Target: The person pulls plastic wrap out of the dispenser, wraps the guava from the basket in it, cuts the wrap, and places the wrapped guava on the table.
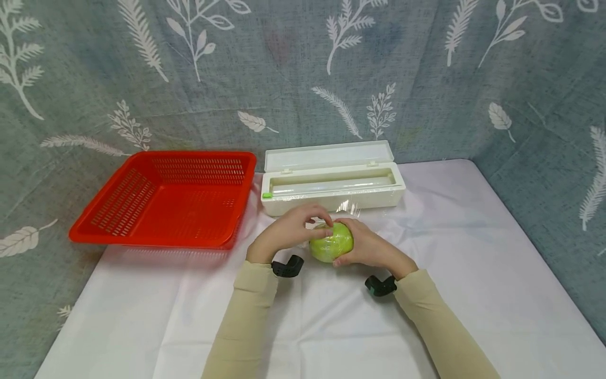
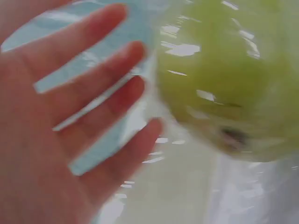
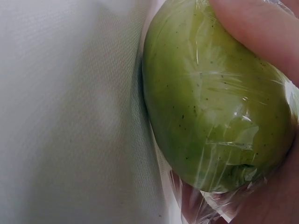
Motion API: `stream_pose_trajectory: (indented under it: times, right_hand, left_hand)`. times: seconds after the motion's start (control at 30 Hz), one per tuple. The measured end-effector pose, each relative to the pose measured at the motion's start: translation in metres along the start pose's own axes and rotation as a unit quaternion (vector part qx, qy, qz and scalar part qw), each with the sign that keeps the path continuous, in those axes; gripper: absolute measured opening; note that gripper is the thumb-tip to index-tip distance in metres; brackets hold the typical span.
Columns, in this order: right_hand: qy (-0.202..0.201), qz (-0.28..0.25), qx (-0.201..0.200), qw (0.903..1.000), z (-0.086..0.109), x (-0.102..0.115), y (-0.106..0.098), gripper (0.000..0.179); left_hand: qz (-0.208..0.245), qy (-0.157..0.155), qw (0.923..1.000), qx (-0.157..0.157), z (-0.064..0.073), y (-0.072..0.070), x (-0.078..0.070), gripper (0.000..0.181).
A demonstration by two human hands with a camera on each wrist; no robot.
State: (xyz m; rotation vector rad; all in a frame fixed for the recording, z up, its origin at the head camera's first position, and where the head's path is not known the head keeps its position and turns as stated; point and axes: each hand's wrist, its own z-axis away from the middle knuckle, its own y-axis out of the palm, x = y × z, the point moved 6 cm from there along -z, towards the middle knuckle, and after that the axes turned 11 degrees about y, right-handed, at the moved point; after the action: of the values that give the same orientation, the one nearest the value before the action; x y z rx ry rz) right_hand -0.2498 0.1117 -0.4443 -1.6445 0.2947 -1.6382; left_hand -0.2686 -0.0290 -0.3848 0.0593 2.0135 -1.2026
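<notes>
A round green fruit (image 1: 326,249), apple-like or pear-like with small dark specks, sits wrapped in glossy clear cling film (image 3: 233,143) near the middle of the table. My right hand (image 1: 368,246) grips it from the right, thumb in front and fingers behind. On the other side, my left hand (image 1: 297,227) reaches over its upper left. The left wrist view shows that hand's fingers (image 2: 100,70) spread and fairly straight beside the fruit (image 2: 224,70), with shiny film around them. Whether they touch the film is unclear. A dark brown end of the fruit shows there.
Just behind the hands lies a white cling film dispenser (image 1: 331,199), its lid (image 1: 329,156) raised, with a film roll (image 1: 331,186) inside. A red plastic basket (image 1: 165,242) stands to the left. White cloth (image 1: 473,263) covers the table; patterned grey fabric (image 1: 293,79) hangs behind.
</notes>
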Motion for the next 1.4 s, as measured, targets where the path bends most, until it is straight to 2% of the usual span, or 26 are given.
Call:
stream_pose_trajectory:
  times: [0.13,0.2,0.37,0.53,0.63,0.77,0.9,1.0,1.2,1.4]
  right_hand:
    - [0.007,0.007,-0.003,0.9999,-0.001,-0.001,0.000,0.093]
    - [0.008,0.009,-0.004,0.9999,-0.001,-0.001,0.000,0.092]
    - [0.002,0.006,-0.003,1.0000,-0.001,-0.001,0.001,0.089]
    - [-0.004,-0.001,-0.002,1.0000,-0.002,-0.001,0.003,0.087]
    - [0.000,0.001,-0.002,1.0000,-0.002,0.000,0.003,0.088]
    - [0.007,0.006,-0.001,1.0000,0.000,0.000,0.003,0.089]
    - [-0.002,0.013,-0.009,0.9999,0.000,0.001,0.002,0.088]
    - [-0.015,0.011,-0.014,0.9997,-0.001,0.003,0.001,0.085]
    - [-0.020,0.011,-0.014,0.9996,-0.001,0.003,0.001,0.083]
    - [-0.012,0.014,-0.010,0.9998,0.000,0.002,0.002,0.083]
  left_hand:
    - [-0.031,-0.021,0.9983,0.045,0.002,0.001,-0.009,0.021]
    - [-0.043,-0.036,0.9967,0.057,0.002,0.002,-0.012,0.020]
    - [-0.089,-0.052,0.9923,0.070,0.001,0.008,-0.021,0.020]
    - [-0.144,-0.043,0.9855,0.078,0.001,0.012,-0.030,0.015]
    - [-0.157,-0.050,0.9832,0.079,0.003,0.011,-0.033,0.015]
    - [-0.150,-0.055,0.9842,0.076,0.003,0.008,-0.034,0.016]
    - [-0.125,-0.018,0.9886,0.082,-0.001,0.009,-0.037,0.015]
    - [-0.079,0.000,0.9928,0.091,-0.002,0.010,-0.040,0.011]
    - [-0.034,-0.033,0.9953,0.084,0.000,0.009,-0.041,0.009]
    - [-0.044,-0.072,0.9925,0.088,0.002,0.010,-0.035,0.026]
